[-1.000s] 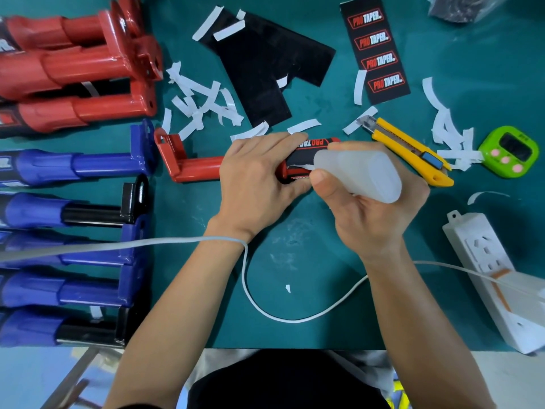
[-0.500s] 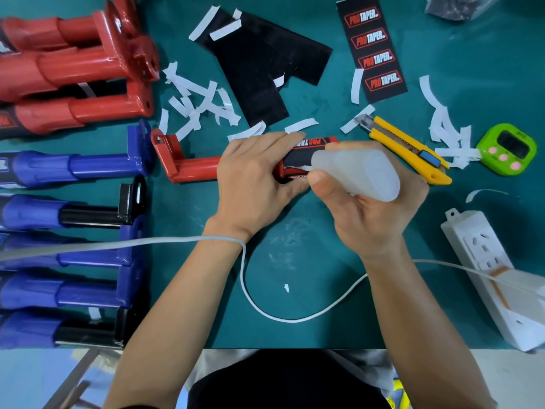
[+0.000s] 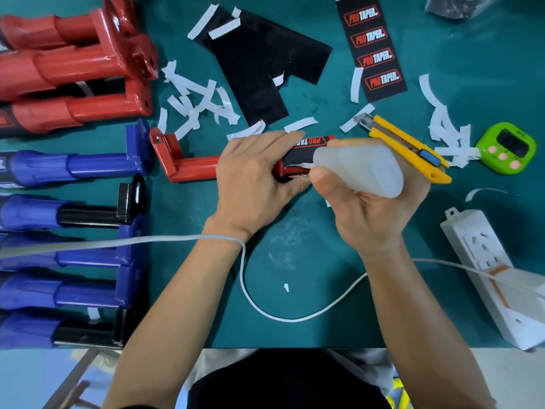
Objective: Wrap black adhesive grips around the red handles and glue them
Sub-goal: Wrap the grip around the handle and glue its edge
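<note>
My worktop (image 3: 295, 255) is deep teal, smudged with pale dried patches. The handle (image 3: 191, 169) I'm working on is glossy red, and the grip (image 3: 300, 152) on it is black with red-and-white lettering. The glue bottle (image 3: 362, 169) is a milky, see-through white. The utility knife (image 3: 407, 143) is yellow with a blue slider. The timer (image 3: 505, 147) is lime green, with pink buttons and a black screen. The sticker sheet (image 3: 371, 48) is black with red-outlined logos. The backing strips (image 3: 194, 101), cable (image 3: 295, 318) and power strip (image 3: 486, 261) are white, the last banded in orange. The spare handles (image 3: 73, 166) are red, blue, or blue with black.
</note>
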Demonstrator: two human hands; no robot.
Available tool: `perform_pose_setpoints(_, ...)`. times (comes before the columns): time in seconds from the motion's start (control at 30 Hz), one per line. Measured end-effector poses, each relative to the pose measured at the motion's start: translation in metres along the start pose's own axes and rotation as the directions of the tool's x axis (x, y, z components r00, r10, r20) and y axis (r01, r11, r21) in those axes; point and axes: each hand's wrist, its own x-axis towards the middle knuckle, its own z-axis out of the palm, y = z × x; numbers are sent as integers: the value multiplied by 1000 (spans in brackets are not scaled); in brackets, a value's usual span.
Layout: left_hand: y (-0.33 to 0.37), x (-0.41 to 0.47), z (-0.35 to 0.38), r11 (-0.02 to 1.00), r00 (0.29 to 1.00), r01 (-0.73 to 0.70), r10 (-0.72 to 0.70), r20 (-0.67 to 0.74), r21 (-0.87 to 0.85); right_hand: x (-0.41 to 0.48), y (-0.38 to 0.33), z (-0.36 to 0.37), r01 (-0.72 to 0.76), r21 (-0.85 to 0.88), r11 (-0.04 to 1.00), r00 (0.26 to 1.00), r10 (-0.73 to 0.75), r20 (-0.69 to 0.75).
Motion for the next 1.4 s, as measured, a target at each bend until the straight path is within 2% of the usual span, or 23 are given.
perform_pose_setpoints(0.37,1,0,1,1000,1000,4,-4,-25,-6,0,-3,0,-9,35,999,1000,10,-22)
perform_pose_setpoints(0.77,1,1,-2,1000,1000,2,-2,2,-19,2,3,-3,48,-16,999,999,-48,5)
perform_pose_setpoints(1.4,1,0,-2,1000,1000,5,-5,-7,8,6,9,-13,45,-67,997,999,-47,-24)
